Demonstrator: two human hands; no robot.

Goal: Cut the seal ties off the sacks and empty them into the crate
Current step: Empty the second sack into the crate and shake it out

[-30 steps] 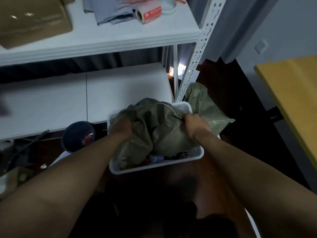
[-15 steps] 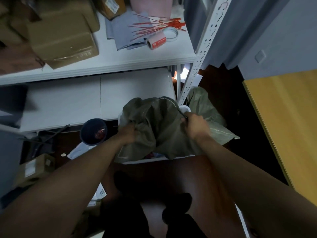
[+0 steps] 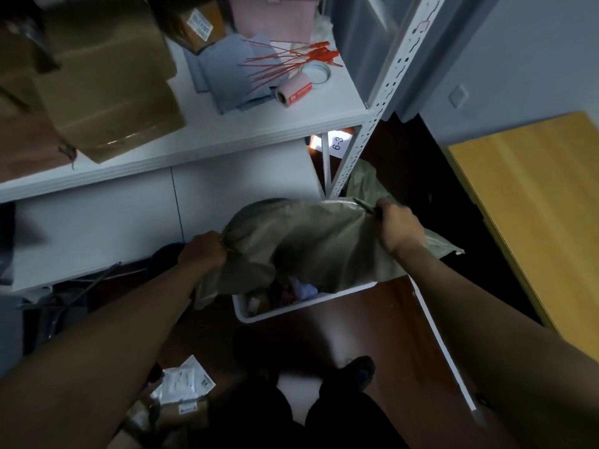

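— What are the hands doing?

— Both hands hold a green sack (image 3: 311, 241). The left hand (image 3: 202, 252) has its fingers curled tight on one corner of it. The right hand (image 3: 400, 230) has its fingers curled tight on the other corner, up higher.

— Where is the sack?

— It hangs between the two hands, right over a white crate (image 3: 259, 315). The sack covers most of the crate. Only the near rim shows, with some small things inside under the sack's edge. I cannot tell what they are.

— Is there another sack?

— Yes, a second green sack (image 3: 366, 183) lies behind, by the white shelf post (image 3: 366, 137).

— What is on the shelf?

— Red seal ties (image 3: 288, 64) lie in a bunch on a blue cloth (image 3: 227, 79). A pink roll (image 3: 293, 92) is just beside them. Brown boxes (image 3: 107, 92) sit to the left.

— And down low?

— A white packet (image 3: 184, 382) lies on the dark floor near the left arm.
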